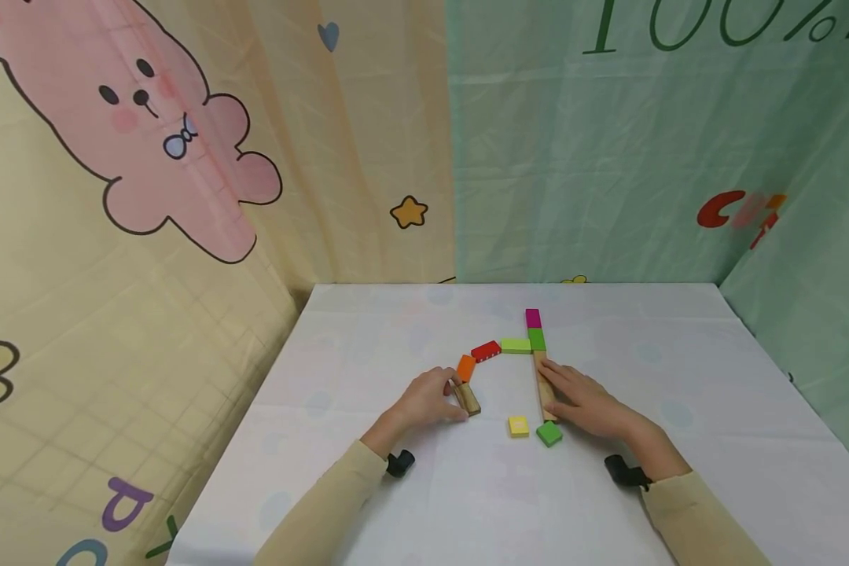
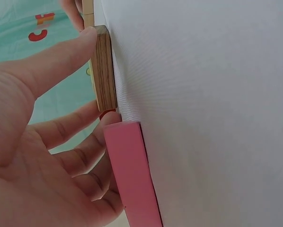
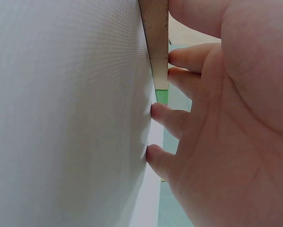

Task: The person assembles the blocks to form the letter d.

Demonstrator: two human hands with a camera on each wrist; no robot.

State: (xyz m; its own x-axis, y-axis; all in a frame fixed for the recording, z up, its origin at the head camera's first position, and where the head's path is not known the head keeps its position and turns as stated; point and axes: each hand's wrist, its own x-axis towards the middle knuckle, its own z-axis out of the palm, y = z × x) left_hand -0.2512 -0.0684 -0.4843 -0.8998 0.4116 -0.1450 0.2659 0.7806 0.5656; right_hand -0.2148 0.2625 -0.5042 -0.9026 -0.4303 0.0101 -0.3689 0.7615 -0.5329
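Observation:
My left hand (image 1: 428, 397) pinches a brown wooden block (image 1: 468, 399) between thumb and forefinger, with the thumb at its near end. In the left wrist view the block's grained side (image 2: 106, 71) faces me. A pink block (image 2: 133, 172) lies below those fingers there; the head view does not show it. My right hand (image 1: 590, 399) rests with extended fingers and thumb along the right side of a long pale wooden strip (image 1: 545, 389). The strip seems made of blocks end to end. An orange block (image 1: 465, 368) touches or nearly touches the brown block's far end.
A red block (image 1: 486, 350) and a light green block (image 1: 516, 346) bridge from the orange one toward the strip. Green (image 1: 537, 339) and magenta (image 1: 533, 318) blocks continue beyond the strip. A yellow block (image 1: 518, 427) and a green block (image 1: 549, 434) lie nearer on the white table (image 1: 339, 330).

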